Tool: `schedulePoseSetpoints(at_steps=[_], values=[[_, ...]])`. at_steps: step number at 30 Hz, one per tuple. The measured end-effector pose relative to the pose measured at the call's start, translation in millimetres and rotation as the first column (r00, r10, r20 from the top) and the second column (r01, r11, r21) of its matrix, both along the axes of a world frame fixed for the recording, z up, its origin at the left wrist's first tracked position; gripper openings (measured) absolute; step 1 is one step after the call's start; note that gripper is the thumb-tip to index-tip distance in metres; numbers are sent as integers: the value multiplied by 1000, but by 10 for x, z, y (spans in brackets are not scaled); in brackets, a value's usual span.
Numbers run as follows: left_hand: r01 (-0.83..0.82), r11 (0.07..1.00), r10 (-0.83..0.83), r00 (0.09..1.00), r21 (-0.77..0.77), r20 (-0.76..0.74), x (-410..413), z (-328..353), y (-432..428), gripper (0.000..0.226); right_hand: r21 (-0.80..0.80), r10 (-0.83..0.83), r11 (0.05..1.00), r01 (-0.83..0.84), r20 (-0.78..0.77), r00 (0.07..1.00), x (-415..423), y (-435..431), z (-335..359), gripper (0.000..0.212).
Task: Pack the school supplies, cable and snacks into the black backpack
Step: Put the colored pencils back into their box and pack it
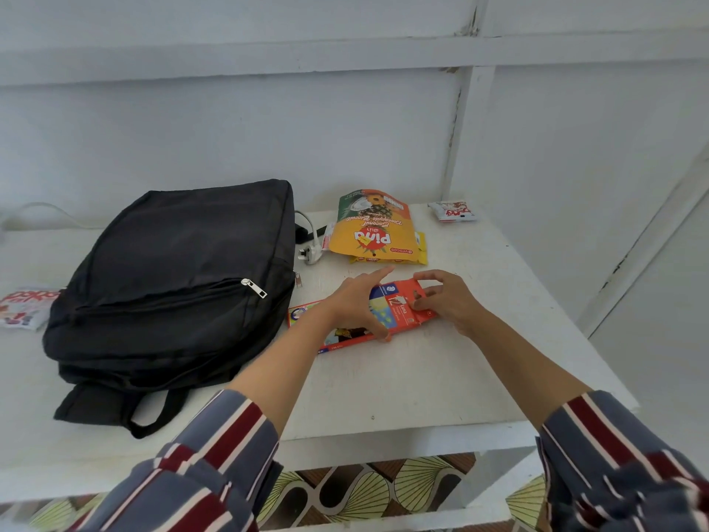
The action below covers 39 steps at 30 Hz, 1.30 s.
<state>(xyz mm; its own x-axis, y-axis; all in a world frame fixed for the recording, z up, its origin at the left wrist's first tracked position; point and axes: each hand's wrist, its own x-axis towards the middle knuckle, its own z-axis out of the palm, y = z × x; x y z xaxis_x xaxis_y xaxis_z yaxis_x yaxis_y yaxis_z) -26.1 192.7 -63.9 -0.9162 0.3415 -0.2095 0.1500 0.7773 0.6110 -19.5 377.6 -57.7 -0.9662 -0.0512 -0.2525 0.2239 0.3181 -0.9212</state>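
Red pencil box (401, 311) lies on the tabletop (422, 378); left hand (356, 305) spans it, thumb against fingers, right hand (441, 301) pinches its end, likely steadying it for lifting toward the zipped backpack (172, 278) beside the left hand.

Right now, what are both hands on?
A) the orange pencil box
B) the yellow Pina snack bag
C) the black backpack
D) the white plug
A: the left hand lies across the orange pencil box with its thumb at the near edge, and the right hand pinches the box's far end with curled fingers.
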Motion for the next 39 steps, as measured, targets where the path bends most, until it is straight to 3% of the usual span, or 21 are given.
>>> schedulePoseSetpoints(at_steps=[7, 9, 13, 16, 21, 25, 31, 36, 39], values=[[-94, 994, 97, 995, -64, 36, -41, 37, -62, 94, 399, 24, 915, 63, -208, 978, -10, -39, 69, 50], [-136, 986, 140, 989, -95, 42, -54, 46, -109, 88, 462, 43, 886, 34, -156, 987, -21, 5, 117, 45], [-127, 972, 140, 989, -197, 51, -73, 74, -124, 88, 506, 127, 848, -160, 100, 987, 27, -17, 193, 55], [-131, 966, 147, 988, -221, 55, -67, 98, -96, 90, 520, 105, 847, -105, 29, 994, 42, -55, 166, 62], [-196, 954, 215, 975, -226, 60, -7, 110, -97, 91, 372, 18, 927, 44, -162, 987, 76, -145, 30, 60], [-284, 959, 285, 952, -28, 112, 71, 124, -200, 87, 282, -5, 957, 68, -219, 976, 109, -192, -47, 53], [-241, 922, 204, 968, 303, 148, 207, 134, -275, 63, 228, 112, 971, -66, -197, 974, 33, -195, -9, 62], [-117, 905, 43, 982, 409, 185, 302, 198, -301, 55, -88, 316, 941, -328, -125, 940, -36, -62, 215, 51], [-87, 885, -6, 980, 458, 198, 320, 230, -308, 50, -80, 473, 877, -474, -30, 881, -45, 0, 307, 44]])
